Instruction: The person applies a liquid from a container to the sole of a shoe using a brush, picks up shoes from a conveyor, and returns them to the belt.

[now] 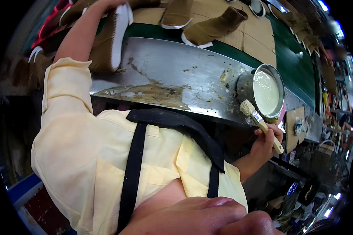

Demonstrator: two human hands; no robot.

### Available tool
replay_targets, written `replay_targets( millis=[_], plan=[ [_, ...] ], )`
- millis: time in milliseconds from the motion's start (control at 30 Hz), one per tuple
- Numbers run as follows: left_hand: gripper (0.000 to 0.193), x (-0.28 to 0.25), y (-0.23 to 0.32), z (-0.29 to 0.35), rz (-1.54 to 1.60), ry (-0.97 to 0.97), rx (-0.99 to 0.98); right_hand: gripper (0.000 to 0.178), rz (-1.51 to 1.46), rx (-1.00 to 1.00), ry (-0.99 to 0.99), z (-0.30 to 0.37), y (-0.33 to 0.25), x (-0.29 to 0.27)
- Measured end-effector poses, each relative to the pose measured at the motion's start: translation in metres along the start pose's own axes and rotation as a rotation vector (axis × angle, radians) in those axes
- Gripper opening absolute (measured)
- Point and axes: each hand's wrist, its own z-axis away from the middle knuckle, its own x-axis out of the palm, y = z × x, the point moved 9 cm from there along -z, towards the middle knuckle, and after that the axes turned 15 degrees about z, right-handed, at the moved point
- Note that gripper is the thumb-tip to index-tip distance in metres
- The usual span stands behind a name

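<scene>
My right hand (266, 143) grips a paintbrush (261, 122) by its pale wooden handle. The bristles, coated off-white, point up and left, just beside a metal pot (245, 89). Thick creamy white liquid (266, 90) fills much of the pot, which is tilted toward me at the right of the metal ledge. Far to the left, my left arm stretches out over a brown boot (102, 49) with a white sole facing right. At that boot's far end my left hand (113, 3) closes on it, fingers partly cut off by the picture's edge.
A metal ledge (161, 58) smeared with dried residue runs in front of me. Beyond it, brown boots (215, 28) lie and stand on cardboard (259, 37) over a green belt (292, 64). More boots (298, 25) line the far right. A cardboard piece (295, 131) sits right of my right hand.
</scene>
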Motion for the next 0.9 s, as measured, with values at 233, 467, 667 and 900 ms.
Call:
replay_targets(
  millis=[233,467,667,900],
  plan=[
    [0.036,0.043,-0.076,-0.004,0.58,0.014,0.074,0.011,0.131,-0.017,0.169,-0.012,0.001,-0.027],
    [0.056,0.02,-0.068,0.015,0.029,0.129,0.143,0.014,0.355,-0.041,0.392,-0.024,0.003,-0.051],
    [0.047,0.093,0.131,0.111,-0.332,0.318,1.019,0.013,0.358,-0.093,0.37,-0.032,0.002,-0.051],
    [0.082,0.223,0.148,0.048,-0.252,-0.316,0.364,0.008,0.344,-0.091,0.314,-0.028,0.001,-0.044]
  ],
)
